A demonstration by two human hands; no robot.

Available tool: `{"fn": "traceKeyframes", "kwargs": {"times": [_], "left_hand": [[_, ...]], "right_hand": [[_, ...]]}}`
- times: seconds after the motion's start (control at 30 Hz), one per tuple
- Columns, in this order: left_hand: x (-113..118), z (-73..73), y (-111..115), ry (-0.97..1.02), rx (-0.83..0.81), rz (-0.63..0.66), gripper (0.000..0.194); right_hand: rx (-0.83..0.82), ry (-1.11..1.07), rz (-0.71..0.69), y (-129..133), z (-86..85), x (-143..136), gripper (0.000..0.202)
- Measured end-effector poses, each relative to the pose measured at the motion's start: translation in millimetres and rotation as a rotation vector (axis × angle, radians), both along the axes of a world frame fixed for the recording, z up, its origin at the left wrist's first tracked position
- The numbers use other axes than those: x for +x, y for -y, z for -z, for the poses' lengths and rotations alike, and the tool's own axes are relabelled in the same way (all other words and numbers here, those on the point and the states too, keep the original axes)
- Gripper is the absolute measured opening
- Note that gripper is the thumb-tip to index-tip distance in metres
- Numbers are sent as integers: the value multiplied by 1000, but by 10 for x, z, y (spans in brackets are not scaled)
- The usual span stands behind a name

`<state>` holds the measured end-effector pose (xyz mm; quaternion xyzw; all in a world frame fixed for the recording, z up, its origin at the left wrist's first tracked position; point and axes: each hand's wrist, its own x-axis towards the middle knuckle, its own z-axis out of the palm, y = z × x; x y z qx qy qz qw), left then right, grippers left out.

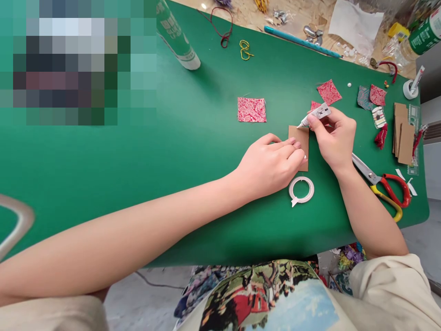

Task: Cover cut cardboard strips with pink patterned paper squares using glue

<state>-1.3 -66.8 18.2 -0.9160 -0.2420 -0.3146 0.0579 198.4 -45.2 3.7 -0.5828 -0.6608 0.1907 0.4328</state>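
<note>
A rectangular piece of brown cardboard (303, 136) lies flat on the green table. My left hand (274, 161) rests over its left side, fingers bent together and holding it down; the card's middle is partly hidden beneath them. Between thumb and fingers, my right hand (334, 135) grips a small white glue tube (317, 113), tilted so that its narrow nozzle is at the card's top edge. A red patterned fabric piece (251, 110) lies to the left of the card. Just below the card is a roll of white tape (301, 190).
Scissors (382, 186) with red and yellow handles lie beside my right forearm. Cardboard strips (403, 135), a red tassel (381, 136) and more fabric squares (330, 92) are on the right. A green-labelled bottle (179, 39) stands at the back, and a blue pencil (303, 41) lies farther right.
</note>
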Motion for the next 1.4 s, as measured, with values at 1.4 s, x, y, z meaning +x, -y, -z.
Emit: {"fn": "traceKeyframes", "kwargs": {"times": [1.4], "left_hand": [[-28, 8, 20, -64, -170, 4, 31]], "right_hand": [[-20, 65, 93, 22, -41, 123, 34]]}}
